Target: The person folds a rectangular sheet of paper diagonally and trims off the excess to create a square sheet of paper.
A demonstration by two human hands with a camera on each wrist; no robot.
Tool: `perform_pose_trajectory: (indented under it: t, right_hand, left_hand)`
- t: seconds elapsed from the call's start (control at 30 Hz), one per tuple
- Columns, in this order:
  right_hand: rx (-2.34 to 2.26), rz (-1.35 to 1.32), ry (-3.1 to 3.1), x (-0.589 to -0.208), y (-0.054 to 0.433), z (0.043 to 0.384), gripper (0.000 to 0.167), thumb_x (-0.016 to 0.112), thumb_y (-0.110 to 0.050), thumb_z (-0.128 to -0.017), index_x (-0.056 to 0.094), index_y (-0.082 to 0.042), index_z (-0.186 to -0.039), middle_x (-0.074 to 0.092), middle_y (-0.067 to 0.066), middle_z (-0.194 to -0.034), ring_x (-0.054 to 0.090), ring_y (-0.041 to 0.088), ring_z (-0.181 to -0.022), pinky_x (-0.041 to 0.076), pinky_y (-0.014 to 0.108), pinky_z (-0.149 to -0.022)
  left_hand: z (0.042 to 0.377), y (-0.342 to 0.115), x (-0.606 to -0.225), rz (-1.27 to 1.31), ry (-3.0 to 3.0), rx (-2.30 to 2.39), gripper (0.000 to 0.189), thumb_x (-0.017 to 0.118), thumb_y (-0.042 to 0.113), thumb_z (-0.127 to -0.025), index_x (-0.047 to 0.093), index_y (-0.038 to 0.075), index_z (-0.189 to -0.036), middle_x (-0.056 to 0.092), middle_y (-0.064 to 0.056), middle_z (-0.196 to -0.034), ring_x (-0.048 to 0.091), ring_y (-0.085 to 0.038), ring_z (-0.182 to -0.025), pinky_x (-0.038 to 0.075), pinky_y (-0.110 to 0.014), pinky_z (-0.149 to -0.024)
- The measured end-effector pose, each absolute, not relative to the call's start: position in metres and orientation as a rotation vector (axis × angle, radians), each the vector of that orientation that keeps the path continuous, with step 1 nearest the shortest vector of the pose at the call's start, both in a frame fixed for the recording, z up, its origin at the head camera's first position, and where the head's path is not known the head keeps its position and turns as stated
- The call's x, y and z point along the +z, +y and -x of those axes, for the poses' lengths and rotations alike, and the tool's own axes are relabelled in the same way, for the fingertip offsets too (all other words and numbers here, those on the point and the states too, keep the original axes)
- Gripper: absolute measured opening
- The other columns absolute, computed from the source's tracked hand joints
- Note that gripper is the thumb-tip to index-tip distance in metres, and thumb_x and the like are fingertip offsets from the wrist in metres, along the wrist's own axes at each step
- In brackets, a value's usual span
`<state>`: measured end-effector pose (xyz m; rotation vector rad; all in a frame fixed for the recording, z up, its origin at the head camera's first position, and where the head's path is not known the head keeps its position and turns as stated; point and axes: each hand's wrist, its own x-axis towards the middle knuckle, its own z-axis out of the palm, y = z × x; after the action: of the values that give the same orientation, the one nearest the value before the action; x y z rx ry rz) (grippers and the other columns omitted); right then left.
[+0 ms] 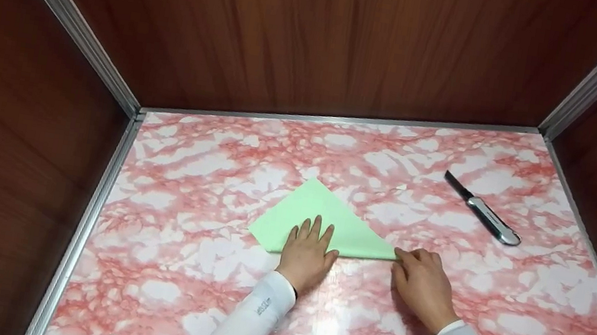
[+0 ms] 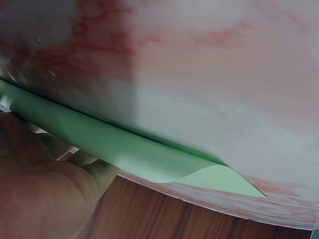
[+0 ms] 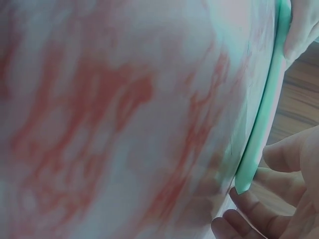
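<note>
A light green sheet of paper, folded over along its near edge, lies on the table with one corner pointing away. My left hand rests flat on it left of the middle, fingers spread and pointing forward. At the sheet's narrow right tip, my right hand holds the corner with its thumb and bent fingers. The left wrist view shows the rounded fold of the paper along the near side, its left end lifting into a flap. In the right wrist view the fold runs as a thin strip to my right fingertips.
A utility knife with a black blade and grey handle lies at the right, beyond my right hand. The table has a red and white marbled top. Dark wood panels with metal edging enclose its back and sides.
</note>
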<state>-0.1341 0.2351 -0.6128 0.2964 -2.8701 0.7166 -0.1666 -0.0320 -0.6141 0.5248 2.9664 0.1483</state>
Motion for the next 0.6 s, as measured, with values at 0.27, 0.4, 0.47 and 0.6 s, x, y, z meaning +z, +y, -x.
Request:
perform_pose_trajectory:
  t: [0.27, 0.4, 0.47, 0.6]
  right_hand:
    - [0.716, -0.276, -2.873, -0.6123, 0.2346, 0.1328, 0.033, 0.069, -0.02, -0.096, 0.074, -0.007, -0.127, 0.066, 0.017, -0.104, 0.053, 0.039, -0.095, 0.048, 0.051, -0.079]
    - [0.727, -0.268, -2.88, -0.6133, 0.2348, 0.1321, 0.033, 0.069, -0.02, -0.097, 0.073, -0.007, -0.128, 0.066, 0.018, -0.106, 0.053, 0.04, -0.096, 0.047, 0.052, -0.081]
    - [0.738, -0.264, -2.879, -0.6136, 0.2353, 0.1324, 0.034, 0.069, -0.02, -0.097, 0.073, -0.007, -0.128, 0.066, 0.018, -0.106, 0.053, 0.04, -0.096, 0.047, 0.052, -0.081]
    - [0.735, -0.267, -2.866, -0.6135, 0.2358, 0.133, 0.035, 0.068, -0.021, -0.097, 0.073, -0.007, -0.128, 0.066, 0.018, -0.105, 0.052, 0.04, -0.096, 0.047, 0.051, -0.08]
  left_hand:
    - [0.1667, -0.0315, -0.6137, -0.521, 2.968, 0.162, 0.063, 0.032, 0.053, -0.11, 0.034, 0.018, -0.162, 0.026, -0.015, -0.167, 0.026, -0.035, -0.152, 0.026, -0.054, -0.12]
    - [0.1668, -0.0312, -0.6145, -0.513, 2.958, 0.166, 0.063, 0.031, 0.053, -0.11, 0.033, 0.018, -0.162, 0.025, -0.015, -0.167, 0.025, -0.035, -0.152, 0.024, -0.054, -0.12]
    - [0.1669, -0.031, -0.6146, -0.506, 2.953, 0.168, 0.063, 0.031, 0.053, -0.11, 0.032, 0.018, -0.163, 0.024, -0.015, -0.167, 0.024, -0.035, -0.153, 0.024, -0.054, -0.12]
    - [0.1668, -0.0297, -0.6136, -0.483, 2.934, 0.149, 0.064, 0.029, 0.054, -0.11, 0.029, 0.02, -0.164, 0.021, -0.013, -0.169, 0.022, -0.034, -0.153, 0.022, -0.053, -0.121]
